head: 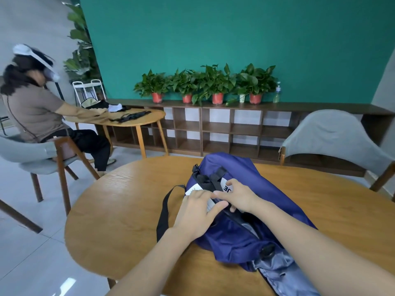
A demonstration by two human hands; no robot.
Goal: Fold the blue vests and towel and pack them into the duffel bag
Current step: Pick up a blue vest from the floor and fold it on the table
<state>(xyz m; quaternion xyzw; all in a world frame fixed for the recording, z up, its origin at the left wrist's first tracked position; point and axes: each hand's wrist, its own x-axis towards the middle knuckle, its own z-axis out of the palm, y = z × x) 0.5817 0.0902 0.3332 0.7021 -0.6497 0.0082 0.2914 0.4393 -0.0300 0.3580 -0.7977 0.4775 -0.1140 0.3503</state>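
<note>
A person sits at a round wooden desk (119, 210) and works with both bare hands on a dark blue duffel bag (239, 236) that lies slumped across the middle of it. The left hand (198, 212) lies on the bag's top, fingers fairly straight, over a white label, its thumb reaching toward the zip line. The right hand (237, 195) rests just beside it with curled fingers; whether its grip pinches the zip or the fabric edge cannot be told. A black strap (164, 210) loops off the bag's left side onto the desk.

The bag looks like thin, slick nylon: light, floppy, prone to sliding and collapsing. The opening probably needs one hand spreading an edge while the other works. The strap or the seam by the zip looks the firmest hold. Pale grey-blue cloth (277, 272) spills from the bag's near end; whether it is lining, vest or towel is unclear.
</note>
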